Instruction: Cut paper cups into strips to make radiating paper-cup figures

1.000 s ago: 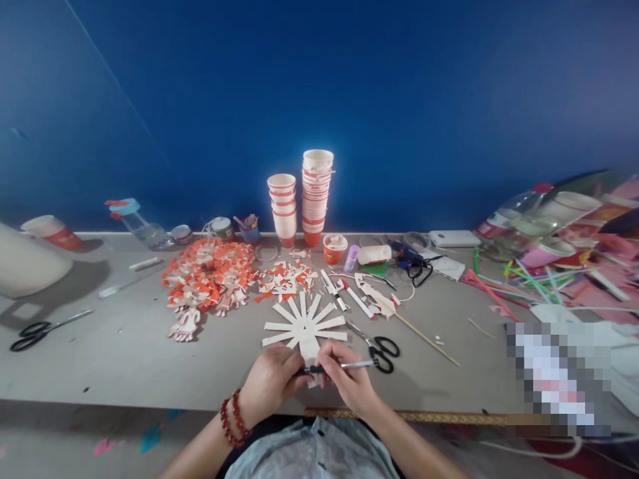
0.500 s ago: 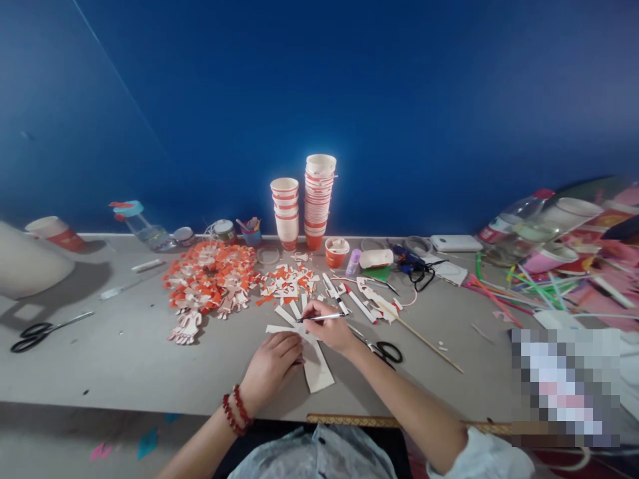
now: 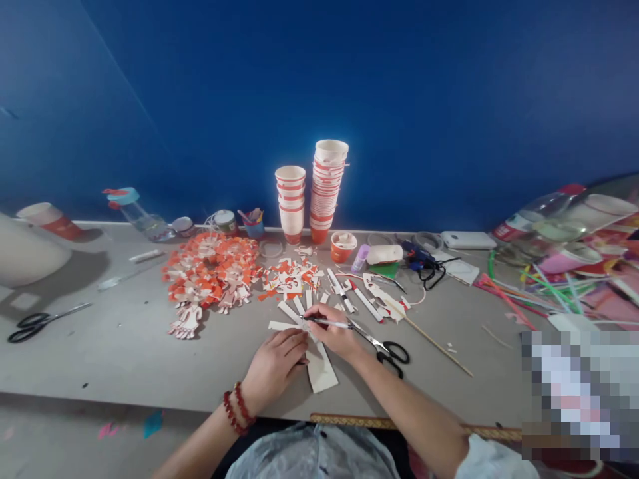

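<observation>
A white paper piece cut into strips at its far end lies flat in front of me, a cut paper cup by its look. My left hand rests over its left side, fingers together and bent onto it. My right hand is closed around a pen, whose tip is at the paper near the base of the strips. Just right of that hand lie scissors with black handles. White and orange paper scraps are scattered beyond the hands.
A heap of orange and white paper cutouts lies at left, with more scissors farther left. Two cup stacks stand by the blue wall. Markers, a wooden stick, a glue gun and coloured straws lie at right.
The camera view has shifted slightly. The pen in my right hand now lies at a flatter slant, its rear end lower and pointing right. My left hand stays on the paper.
</observation>
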Motion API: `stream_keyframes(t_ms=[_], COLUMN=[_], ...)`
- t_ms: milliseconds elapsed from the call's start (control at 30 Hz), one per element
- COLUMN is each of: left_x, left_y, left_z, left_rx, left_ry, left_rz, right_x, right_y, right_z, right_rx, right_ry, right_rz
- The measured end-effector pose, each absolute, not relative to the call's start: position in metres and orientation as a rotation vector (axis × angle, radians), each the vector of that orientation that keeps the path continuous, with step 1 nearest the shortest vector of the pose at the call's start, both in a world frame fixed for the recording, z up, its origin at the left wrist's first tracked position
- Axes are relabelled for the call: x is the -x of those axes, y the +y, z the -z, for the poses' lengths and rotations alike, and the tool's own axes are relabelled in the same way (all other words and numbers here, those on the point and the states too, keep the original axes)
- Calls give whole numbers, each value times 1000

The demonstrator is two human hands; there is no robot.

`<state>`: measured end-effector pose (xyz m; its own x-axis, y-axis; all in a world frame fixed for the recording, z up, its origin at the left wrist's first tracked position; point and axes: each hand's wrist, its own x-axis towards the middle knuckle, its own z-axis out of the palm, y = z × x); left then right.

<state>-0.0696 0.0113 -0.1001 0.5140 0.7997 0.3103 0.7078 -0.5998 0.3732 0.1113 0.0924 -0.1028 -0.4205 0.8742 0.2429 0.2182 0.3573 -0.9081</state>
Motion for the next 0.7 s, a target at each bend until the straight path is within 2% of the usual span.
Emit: stream_keyframes(t_ms=[700], left_x=[67], left_y=[11], left_z=[94], left_rx=[-2530], left_ry=[1294], left_rz=[-665], right_x=[-109], right_y=[88], right_z=[107], right_rx=[1045], right_ry=[-1856], right_rz=[-1051])
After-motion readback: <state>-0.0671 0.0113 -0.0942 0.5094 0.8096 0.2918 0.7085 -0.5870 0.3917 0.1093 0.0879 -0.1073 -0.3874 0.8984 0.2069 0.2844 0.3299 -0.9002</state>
